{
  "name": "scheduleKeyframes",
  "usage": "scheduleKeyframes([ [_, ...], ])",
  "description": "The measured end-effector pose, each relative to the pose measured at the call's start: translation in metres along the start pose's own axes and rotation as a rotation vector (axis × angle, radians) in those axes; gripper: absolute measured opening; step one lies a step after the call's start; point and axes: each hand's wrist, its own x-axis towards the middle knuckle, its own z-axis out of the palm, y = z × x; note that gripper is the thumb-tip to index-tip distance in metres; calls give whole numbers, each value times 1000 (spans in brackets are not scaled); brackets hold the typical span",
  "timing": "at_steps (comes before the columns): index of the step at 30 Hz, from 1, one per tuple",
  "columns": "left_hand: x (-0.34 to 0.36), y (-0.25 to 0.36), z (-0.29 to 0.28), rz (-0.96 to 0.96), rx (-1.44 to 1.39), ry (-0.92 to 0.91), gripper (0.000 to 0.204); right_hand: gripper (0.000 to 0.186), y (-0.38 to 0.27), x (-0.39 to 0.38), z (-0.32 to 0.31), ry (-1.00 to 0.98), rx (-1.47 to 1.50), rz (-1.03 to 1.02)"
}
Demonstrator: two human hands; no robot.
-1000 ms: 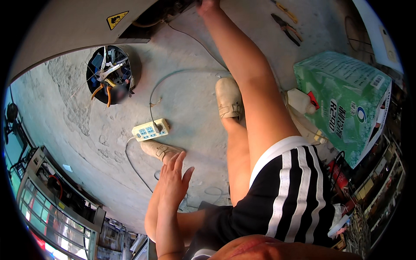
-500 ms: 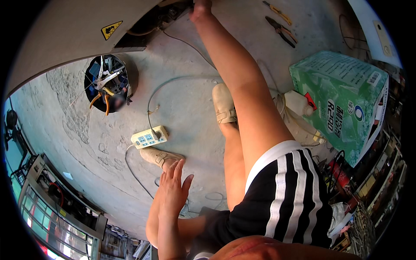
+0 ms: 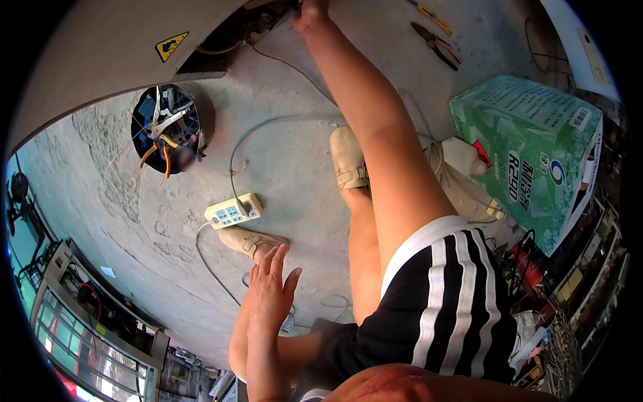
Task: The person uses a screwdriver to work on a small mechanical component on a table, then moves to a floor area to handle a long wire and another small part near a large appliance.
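My right arm stretches away to the far edge of the head view, where my right hand [image 3: 312, 15] is partly cut off. It is beside the dark opening [image 3: 221, 57] under a large pale panel [image 3: 120, 47]. Its fingers do not show, so what it holds, if anything, is hidden. My left hand [image 3: 270, 285] lies over my bent left leg, open and holding nothing, with its fingers stretched out and thumb apart. Just beyond it, by my left shoe [image 3: 251, 241], is a cream power strip [image 3: 232, 210] with a plug in it.
A round dark tub [image 3: 207, 120] of pliers and other tools stands at the left. Pliers [image 3: 435, 47] and a yellow-handled cutter [image 3: 437, 18] lie far right. A green carton [image 3: 536, 127] and a white bottle [image 3: 459, 155] stand right. Cables [image 3: 284, 119] cross the floor.
The whole view has shifted very slightly, moving the floor items a little to the right. Both hands keep the same posture.
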Motion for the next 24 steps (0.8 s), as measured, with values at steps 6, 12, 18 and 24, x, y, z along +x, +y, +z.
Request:
scheduleKeyframes([
  [6, 1, 2, -1, 8, -7, 3, 49, 61, -1, 3, -4, -10, 0, -11],
  [12, -3, -5, 5, -1, -11, 7, 49, 58, 8, -7, 2, -201, 132, -24],
  [18, 1, -3, 3, 23, 15, -8, 51, 54, 2, 9, -4, -132, 60, -16],
  [24, 2, -4, 6, 46, 0, -18, 50, 56, -3, -29, 14, -200, 148, 37],
])
